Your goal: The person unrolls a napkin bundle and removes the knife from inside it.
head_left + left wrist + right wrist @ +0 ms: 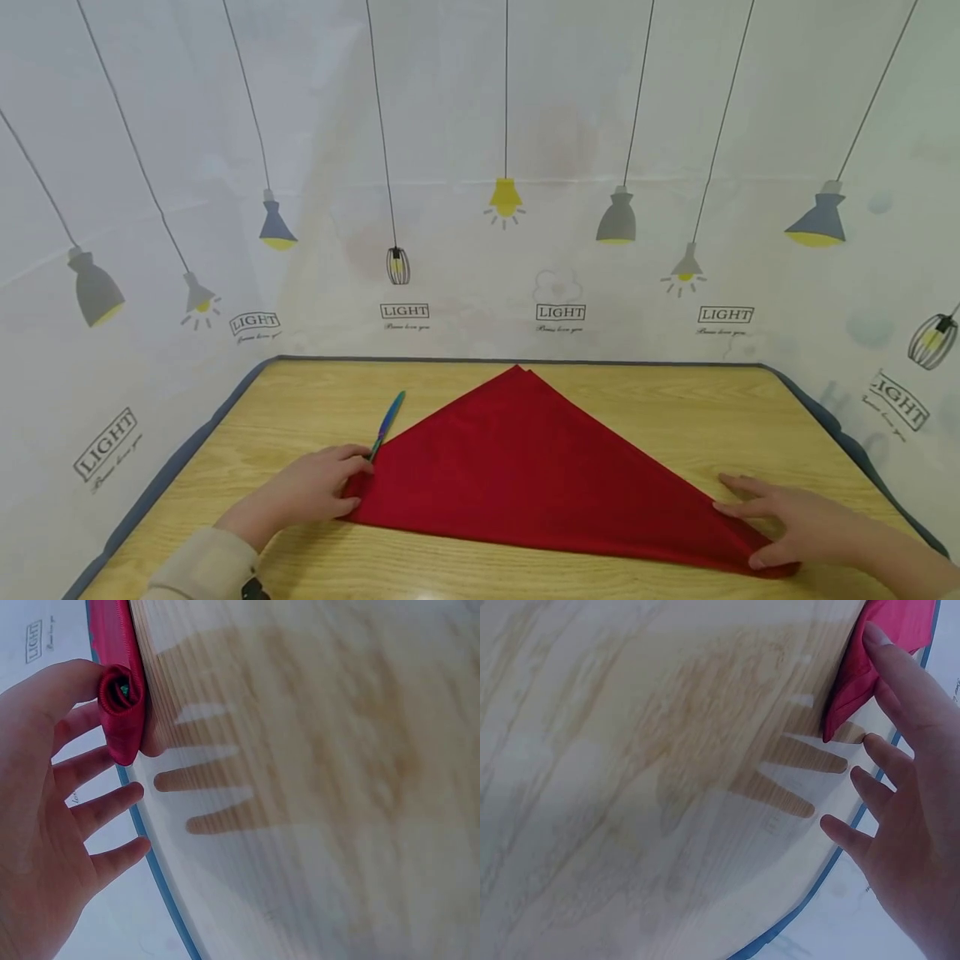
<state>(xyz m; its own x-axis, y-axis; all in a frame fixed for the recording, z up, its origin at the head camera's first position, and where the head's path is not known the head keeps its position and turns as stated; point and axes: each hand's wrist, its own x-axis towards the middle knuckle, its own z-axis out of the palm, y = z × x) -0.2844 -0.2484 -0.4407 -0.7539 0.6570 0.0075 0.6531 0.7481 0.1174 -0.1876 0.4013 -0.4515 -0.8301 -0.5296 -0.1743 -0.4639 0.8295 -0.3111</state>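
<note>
A red cloth (525, 467) lies folded into a broad triangle, its peak toward the back of the table. At its left corner my left hand (315, 487) holds the curled end between thumb and fingers. In the left wrist view this cloth end (124, 720) is rolled, with a bit of green inside. A shiny blue-green knife (387, 421) sticks out beside the left fingers; its lower end is hidden. My right hand (810, 525) rests at the right corner, thumb on the cloth (855, 682), the other fingers spread and fairly straight.
The wooden table (300, 408) has a dark blue edge strip (397, 359) along its back and sides. Behind it stands a pale wall covering (450, 125) printed with hanging lamps. The tabletop shows reflections of both hands.
</note>
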